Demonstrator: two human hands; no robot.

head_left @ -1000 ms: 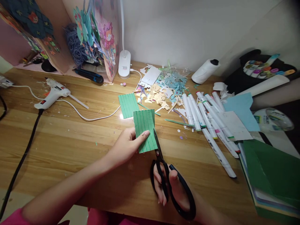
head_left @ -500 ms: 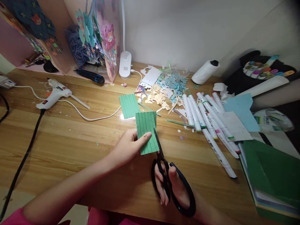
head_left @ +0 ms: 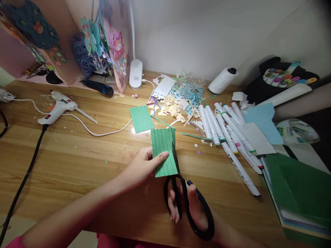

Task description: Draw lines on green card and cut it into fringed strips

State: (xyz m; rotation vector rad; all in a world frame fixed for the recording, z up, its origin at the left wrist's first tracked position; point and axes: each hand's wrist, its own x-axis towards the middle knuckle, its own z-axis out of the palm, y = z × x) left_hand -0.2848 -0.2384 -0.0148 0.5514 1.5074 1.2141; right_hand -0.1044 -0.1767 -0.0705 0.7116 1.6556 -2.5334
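A green piece of card point(head_left: 162, 141) with dark lines drawn down it is pinched in my left hand point(head_left: 144, 163), thumb on its front. My right hand point(head_left: 195, 206) has its fingers through the black handles of a pair of scissors point(head_left: 183, 182). The scissor blades lie at the card's right edge, where a narrow strip stands partly split from the top. Part of the lower blade is hidden by the card. Just beyond, a second lined green card point(head_left: 141, 119) lies flat on the wooden table point(head_left: 111, 148).
Paper scraps point(head_left: 176, 103) are heaped at the back, beside several white markers point(head_left: 230, 127). A glue gun point(head_left: 58, 108) with its cord lies at the left. Green sheets point(head_left: 297, 189) are stacked at the right. A lamp base point(head_left: 136, 74) stands near the wall.
The held card and my left hand have come slightly nearer and to the right. The scissor handles have drawn closer together, and the strip at the card's right edge has parted more at the top.
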